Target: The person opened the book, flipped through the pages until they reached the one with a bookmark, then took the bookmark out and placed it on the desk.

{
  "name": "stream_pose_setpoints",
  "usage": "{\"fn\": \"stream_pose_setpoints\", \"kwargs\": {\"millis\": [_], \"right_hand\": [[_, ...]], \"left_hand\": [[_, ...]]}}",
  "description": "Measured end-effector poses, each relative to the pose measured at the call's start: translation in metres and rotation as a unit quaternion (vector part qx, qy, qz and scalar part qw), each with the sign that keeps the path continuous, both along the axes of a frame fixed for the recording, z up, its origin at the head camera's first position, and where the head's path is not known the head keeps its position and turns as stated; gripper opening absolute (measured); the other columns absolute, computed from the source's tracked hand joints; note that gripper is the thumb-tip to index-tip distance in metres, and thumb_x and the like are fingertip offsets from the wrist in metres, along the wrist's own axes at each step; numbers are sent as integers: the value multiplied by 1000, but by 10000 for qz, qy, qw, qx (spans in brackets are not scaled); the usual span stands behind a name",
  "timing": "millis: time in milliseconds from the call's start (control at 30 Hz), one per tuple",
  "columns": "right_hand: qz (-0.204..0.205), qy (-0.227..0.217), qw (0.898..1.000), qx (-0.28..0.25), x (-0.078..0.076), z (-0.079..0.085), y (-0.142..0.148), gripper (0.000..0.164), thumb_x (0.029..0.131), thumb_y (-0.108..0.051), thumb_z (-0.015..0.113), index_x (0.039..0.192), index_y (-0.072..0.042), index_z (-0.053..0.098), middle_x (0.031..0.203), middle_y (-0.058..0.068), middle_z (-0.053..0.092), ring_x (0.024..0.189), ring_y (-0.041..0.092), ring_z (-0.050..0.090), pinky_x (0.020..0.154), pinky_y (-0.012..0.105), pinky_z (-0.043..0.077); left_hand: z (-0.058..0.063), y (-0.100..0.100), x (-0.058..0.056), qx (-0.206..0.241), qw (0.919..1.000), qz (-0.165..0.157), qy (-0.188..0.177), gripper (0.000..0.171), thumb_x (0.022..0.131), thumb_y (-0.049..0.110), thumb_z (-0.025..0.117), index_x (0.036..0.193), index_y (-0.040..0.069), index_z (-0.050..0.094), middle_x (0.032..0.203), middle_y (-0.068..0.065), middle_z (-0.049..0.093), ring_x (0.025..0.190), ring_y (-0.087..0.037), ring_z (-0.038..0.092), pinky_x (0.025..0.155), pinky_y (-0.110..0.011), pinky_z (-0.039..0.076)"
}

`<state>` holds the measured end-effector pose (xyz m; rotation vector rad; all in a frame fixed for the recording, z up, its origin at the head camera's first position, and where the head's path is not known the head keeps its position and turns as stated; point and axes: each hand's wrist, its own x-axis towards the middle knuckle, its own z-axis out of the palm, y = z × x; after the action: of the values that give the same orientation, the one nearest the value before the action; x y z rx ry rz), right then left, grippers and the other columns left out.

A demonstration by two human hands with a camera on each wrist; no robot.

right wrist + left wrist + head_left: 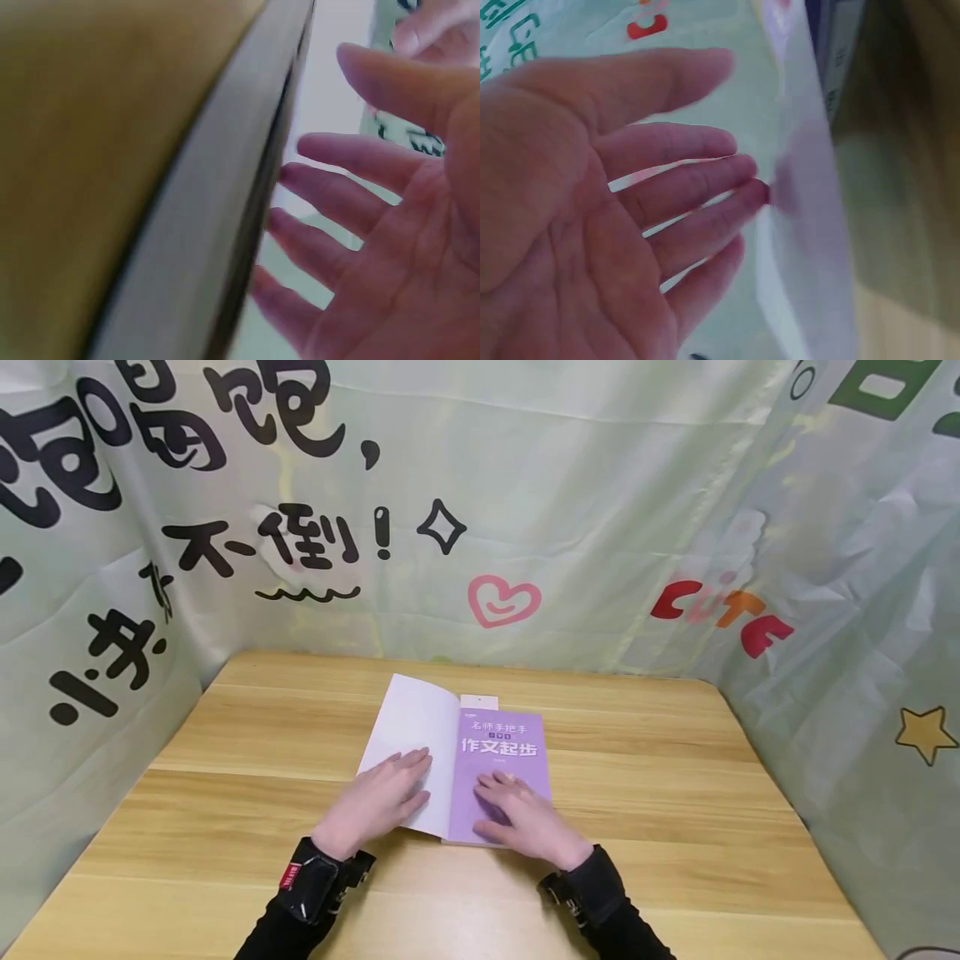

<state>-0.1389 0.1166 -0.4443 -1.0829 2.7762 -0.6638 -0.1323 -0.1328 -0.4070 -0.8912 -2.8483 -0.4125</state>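
Observation:
A paperback book with a purple page bearing white Chinese lettering lies on the table, its front turned back to the left. My left hand rests with spread, straight fingers on the white left-hand leaf. In the left wrist view, the fingertips meet this leaf, which stands a little off the wood. My right hand lies on the lower part of the purple page, fingers extended. The right wrist view shows its fingertips against the book, whose thick page block faces the camera.
A small white card sticks out past the book's top edge. Beneath is a light wood table. A pale printed cloth hangs along the back and both sides. Black straps with cameras sit on both wrists.

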Motion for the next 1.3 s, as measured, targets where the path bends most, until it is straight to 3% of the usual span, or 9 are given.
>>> {"fn": "stream_pose_setpoints", "kwargs": {"millis": [167, 467, 833, 1000, 1300], "right_hand": [[-378, -176, 9991, 104, -9, 2, 20, 65, 84, -36, 69, 133, 4, 54, 145, 24, 41, 135, 42, 29, 108, 62, 27], [-973, -570, 9936, 40, -17, 3, 40, 71, 82, -34, 73, 136, 6, 50, 147, 25, 36, 137, 41, 25, 111, 58, 26], [170, -531, 9983, 167, -14, 6, 40, 84, 73, -39, 79, 137, 5, 48, 148, 24, 35, 136, 40, 26, 110, 58, 26], [326, -475, 9975, 400, -12, 9, 40, 92, 67, -41, 82, 138, 6, 47, 149, 25, 33, 137, 40, 25, 111, 57, 26], [306, -543, 9969, 475, -10, 10, 39, 86, 68, -34, 82, 138, 2, 49, 150, 20, 34, 136, 37, 28, 111, 55, 28]], "left_hand": [[-16, 9, 0, 132, 9978, 41, -642, 52, 92, 19, 60, 134, -9, 50, 145, -22, 42, 131, -33, 39, 105, -49, 40], [-34, 29, 1, -83, 9963, -444, -735, 54, 94, 20, 58, 136, -12, 46, 145, -25, 40, 136, -35, 31, 112, -48, 31], [-40, 35, 1, -214, 9955, -552, -745, 67, 91, 37, 61, 135, -10, 48, 145, -24, 40, 137, -35, 30, 113, -49, 27], [-38, 37, 2, -230, 9944, -565, -868, 75, 86, 45, 63, 136, -9, 47, 146, -24, 39, 137, -34, 29, 114, -49, 25], [-39, 40, 3, -170, 9943, -644, -831, 86, 79, 50, 68, 136, -10, 46, 145, -26, 38, 136, -35, 29, 113, -54, 25]]}}
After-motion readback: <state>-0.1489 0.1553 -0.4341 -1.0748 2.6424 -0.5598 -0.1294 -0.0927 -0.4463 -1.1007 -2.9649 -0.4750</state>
